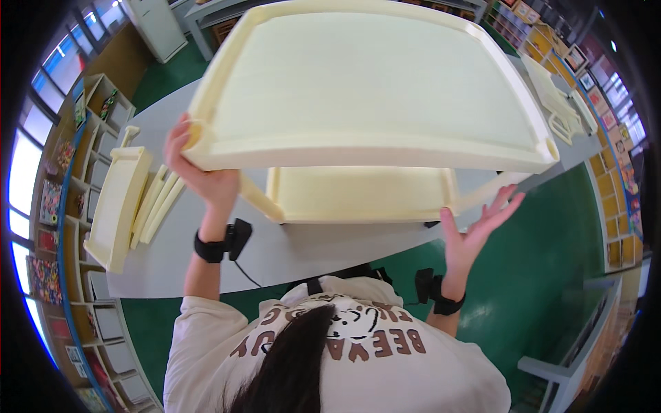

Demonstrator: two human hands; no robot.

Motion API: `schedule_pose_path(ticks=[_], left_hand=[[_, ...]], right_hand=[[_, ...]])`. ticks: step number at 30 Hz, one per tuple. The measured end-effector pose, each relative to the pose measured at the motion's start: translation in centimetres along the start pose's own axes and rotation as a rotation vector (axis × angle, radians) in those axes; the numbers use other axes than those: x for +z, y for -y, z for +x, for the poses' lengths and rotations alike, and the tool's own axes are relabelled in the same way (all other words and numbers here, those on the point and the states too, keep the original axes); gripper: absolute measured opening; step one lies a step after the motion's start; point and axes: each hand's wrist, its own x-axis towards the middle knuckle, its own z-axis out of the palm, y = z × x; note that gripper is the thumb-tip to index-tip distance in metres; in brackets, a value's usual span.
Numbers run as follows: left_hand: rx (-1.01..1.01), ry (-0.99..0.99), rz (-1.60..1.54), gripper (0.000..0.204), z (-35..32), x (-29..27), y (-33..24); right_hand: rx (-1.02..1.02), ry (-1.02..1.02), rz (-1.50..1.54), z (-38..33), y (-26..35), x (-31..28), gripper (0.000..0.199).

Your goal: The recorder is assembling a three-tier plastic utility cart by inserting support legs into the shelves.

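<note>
One cream two-tier plastic shelf sits over a grey table. The left hand grips its upper near-left corner; the right hand, fingers splayed, is beside the right post. Probably light, stiff, slick; corners and posts should hold best.

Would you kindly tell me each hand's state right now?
Left hand: holding the cream, rectangular plastic upper tray by its near left corner.
Right hand: open, spread wide; any contact is unclear.

Hands flank a cream two-tiered rack, left gripping its corner.
</note>
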Motion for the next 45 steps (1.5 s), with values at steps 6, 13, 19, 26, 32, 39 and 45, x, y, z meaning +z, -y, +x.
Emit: schedule_pose_path(ticks=[6, 13, 19, 26, 32, 39, 45], left_hand=[[0.050, 0.052, -0.045, 0.050, -1.0, -0.5, -5.5], [0.130, 0.480, -0.293, 0.057, -0.7, -3.5, -9.6], [0.194, 0.759, -0.626, 0.053, 0.5, -2.4, -11.3], [0.194, 0.504, -0.175, 0.066, 1.2, -1.3, -2.6], [0.159, 0.453, -0.214, 0.069, 4.9, 2.3, 4.5], [0.180, 0.349, -0.442, 0.066, 2.3, 5.2, 5.6], [0.201, 0.220, -0.562, 0.059, 1.4, 6.6, 5.7]], right_hand=[[0.087, -0.182, 0.235, 4.7, 2.0, 1.0, 0.082], [0.150, -0.046, 0.337, 11.2, -1.9, -1.0, 0.074], [0.164, 0.358, 0.449, 17.9, -4.3, -0.7, 0.068], [0.168, 0.615, 0.412, 25.2, -7.8, 2.8, 0.068], [0.001, 0.616, -0.125, 30.9, -9.5, 0.9, 0.075], [-0.205, 0.358, -0.118, 17.0, -1.0, -3.2, 0.064], [-0.334, -0.065, 0.415, 5.3, 0.6, 0.0, 0.070]])
